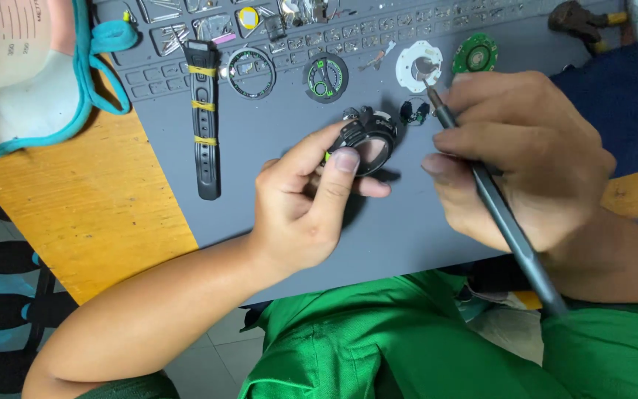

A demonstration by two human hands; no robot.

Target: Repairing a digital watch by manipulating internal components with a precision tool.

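**Watch case held over grey mat, driver in the other hand**

Left hand (311, 199) pinches a round black watch case (367, 140) between thumb and forefinger, lifted just above the mat, open back tilted up; the inside looks pale and smooth, the rim ribbed and matte with a small green accent. Right hand (518, 159) is curled tight around a slim grey metal screwdriver (496, 207), held like a pen; its fine tip sits near a white notched plastic ring (419, 66), contact not discernible.

Grey silicone work mat (260, 148), soft-looking, moulded with small rectangular compartments along the far edge. On it: a black rubber strap (204, 118) laid straight, banded by three yellow loops; a thin dark bezel ring (251, 72); a black dial with green markings (326, 77); a round green circuit board (474, 54). Orange wood-grain tabletop (75, 214) beneath.
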